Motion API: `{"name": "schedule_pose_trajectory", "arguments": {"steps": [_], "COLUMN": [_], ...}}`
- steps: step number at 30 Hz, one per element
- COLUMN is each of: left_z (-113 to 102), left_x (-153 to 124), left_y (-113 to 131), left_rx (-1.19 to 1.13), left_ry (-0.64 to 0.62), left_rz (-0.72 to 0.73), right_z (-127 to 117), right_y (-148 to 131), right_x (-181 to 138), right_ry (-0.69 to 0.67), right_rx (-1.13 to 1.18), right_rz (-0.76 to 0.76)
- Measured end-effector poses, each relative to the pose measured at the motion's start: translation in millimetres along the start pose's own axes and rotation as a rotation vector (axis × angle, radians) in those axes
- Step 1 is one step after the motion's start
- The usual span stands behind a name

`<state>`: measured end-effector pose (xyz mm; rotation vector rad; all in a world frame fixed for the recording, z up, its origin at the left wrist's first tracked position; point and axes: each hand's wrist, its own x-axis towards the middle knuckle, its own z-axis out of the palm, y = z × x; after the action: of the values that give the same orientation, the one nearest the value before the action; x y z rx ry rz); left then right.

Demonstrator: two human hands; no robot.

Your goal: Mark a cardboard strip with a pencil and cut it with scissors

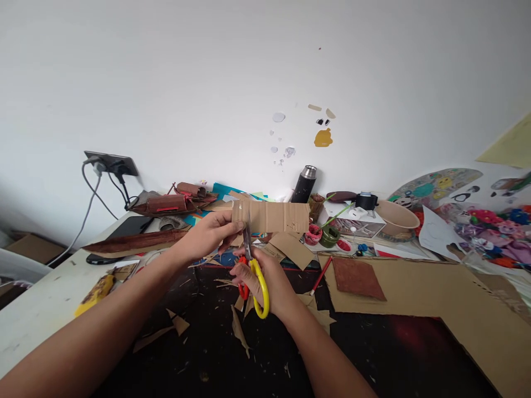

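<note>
while the left hand (215,228) pinches one end of a cardboard strip (276,215), thumb on the near face, the right hand (269,276) grasps a pair of scissors (248,246) by its yellow and red handles. the strip is raised above the dark work surface (199,348), its long side running to the right, and the blades point away from the body, lying across it just right of the left thumb. the step in hand looks like trimming the strip near its left end. as i judge it, the next move calls for a steady left pinch, with fingertips clear of the cutting line, and an even squeeze of the right hand to keep the cut straight across the ridges.

several things are hard to make out. the left fingers behind the strip are hidden, as is much of the right hand's grip inside the handle loops. the blades are thin and partly blurred against the board, so they may be partway through it or only laid along the line. the strip also covers part of the clutter on the far side. both forearms run out of view at the near edge, and the large cardboard sheet (406,282) is cut off on the right.
</note>
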<state>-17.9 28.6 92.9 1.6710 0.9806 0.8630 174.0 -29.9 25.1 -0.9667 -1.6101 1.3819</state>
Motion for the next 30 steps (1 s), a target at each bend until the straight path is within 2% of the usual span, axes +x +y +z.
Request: {"name": "schedule_pose_trajectory", "arguments": {"steps": [3, 7, 20, 30], "left_z": [1.8, 2.1, 1.1, 7.4], "left_x": [0.2, 1.4, 1.7, 1.8], "left_y": [0.5, -1.4, -3.7, -6.2], "left_rx": [-0.015, -0.054, -0.107, -0.195], "left_ry": [-0.016, -0.022, -0.044, -0.013], "left_rz": [-0.01, -0.003, 0.049, 0.05], "right_z": [4.2, 5.1, 3.6, 3.5], "right_y": [-0.3, -6.3, -6.7, -8.5], "right_x": [0.3, -0.7, -1.7, -2.5], "right_ry": [0.064, 0.1, 0.127, 0.13], "right_rx": [-0.021, -0.098, -0.157, -0.174], "right_rz": [0.064, 0.016, 0.004, -0.011]}}
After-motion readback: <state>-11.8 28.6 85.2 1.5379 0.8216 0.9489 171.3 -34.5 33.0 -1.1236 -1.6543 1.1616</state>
